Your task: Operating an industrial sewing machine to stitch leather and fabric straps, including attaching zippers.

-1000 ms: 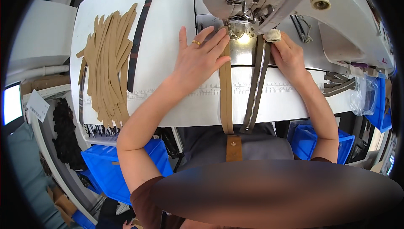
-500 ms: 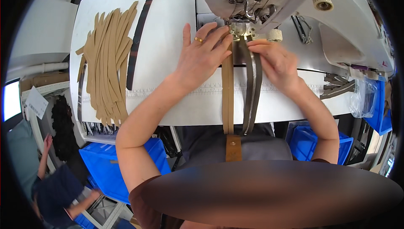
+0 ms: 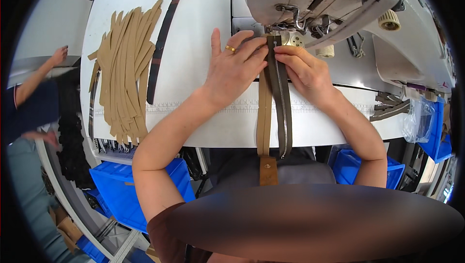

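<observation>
Below the needle area of a sewing machine (image 3: 300,1), a long tan fabric strip (image 3: 264,113) hangs over the table's front edge. My left hand (image 3: 235,64) lies on its upper end with fingers stretched out and spread; the fingertips touch the strip and the edge of a zipper. That dark olive zipper (image 3: 282,103) with silvery teeth runs alongside, its top end overlapping the strip's right side close to the presser foot. My right hand (image 3: 307,72) pinches the zipper near its top between thumb and fingers.
At left lie a pile of tan strips (image 3: 123,79) and a dark plaid strip (image 3: 163,45). More zippers (image 3: 389,105) and a clear plastic bag (image 3: 419,118) are at right. Blue bins (image 3: 140,190) stand below the table. A co-worker's arm (image 3: 41,74) shows at far left.
My right hand has brought the zipper's top leftward onto the tan strip's edge. My left hand stays on the strip. The co-worker has moved at far left.
</observation>
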Action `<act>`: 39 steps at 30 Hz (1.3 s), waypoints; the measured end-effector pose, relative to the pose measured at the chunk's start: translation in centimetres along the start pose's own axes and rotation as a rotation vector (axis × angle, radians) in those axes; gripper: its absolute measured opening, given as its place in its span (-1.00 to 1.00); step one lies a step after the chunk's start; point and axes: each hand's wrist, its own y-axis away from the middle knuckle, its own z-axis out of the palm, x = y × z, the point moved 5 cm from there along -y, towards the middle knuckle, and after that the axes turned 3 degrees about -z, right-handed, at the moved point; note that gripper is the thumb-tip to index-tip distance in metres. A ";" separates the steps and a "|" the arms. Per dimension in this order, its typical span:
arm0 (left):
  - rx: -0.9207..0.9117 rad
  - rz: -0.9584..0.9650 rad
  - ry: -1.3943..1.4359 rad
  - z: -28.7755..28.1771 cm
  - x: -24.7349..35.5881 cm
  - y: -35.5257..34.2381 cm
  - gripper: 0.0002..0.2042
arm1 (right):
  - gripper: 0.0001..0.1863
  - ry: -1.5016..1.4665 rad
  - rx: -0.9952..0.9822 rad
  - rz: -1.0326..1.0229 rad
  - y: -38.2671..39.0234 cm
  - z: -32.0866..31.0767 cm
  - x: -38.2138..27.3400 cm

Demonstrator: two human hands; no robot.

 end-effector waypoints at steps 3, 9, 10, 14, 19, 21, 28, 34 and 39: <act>0.000 -0.032 0.033 0.0 -0.1 0.0 -0.70 | -0.74 0.018 -0.014 0.003 -0.1 0.1 0.0; -0.037 -0.072 0.039 0.2 -0.2 0.0 -0.67 | -0.74 0.049 -0.012 0.022 -0.2 0.3 0.0; -0.001 -0.049 0.019 0.0 -0.1 -0.1 -0.65 | -0.74 0.052 -0.008 0.017 -0.2 0.4 0.0; -0.009 -0.050 0.025 0.1 -0.1 0.0 -0.69 | -0.74 0.054 -0.012 0.012 -0.3 0.5 0.1; -0.005 -0.024 0.004 0.0 0.0 -0.1 -0.70 | -0.73 0.075 -0.036 0.013 -0.4 0.5 -0.3; -0.015 -0.027 -0.008 0.1 -0.1 0.0 -0.71 | -0.72 0.089 -0.051 0.017 -0.3 0.2 -0.5; 0.025 -0.002 -0.017 1.3 -0.7 0.2 -0.69 | -0.68 0.177 -0.140 0.011 -0.3 0.2 -0.6; 0.027 0.027 -0.096 1.4 -0.5 0.1 -0.71 | -0.65 0.258 -0.130 -0.059 -0.8 0.5 -1.5; 0.016 0.036 -0.062 0.7 -0.4 -0.4 -0.69 | -0.68 0.291 -0.136 -0.032 -0.5 0.5 -1.4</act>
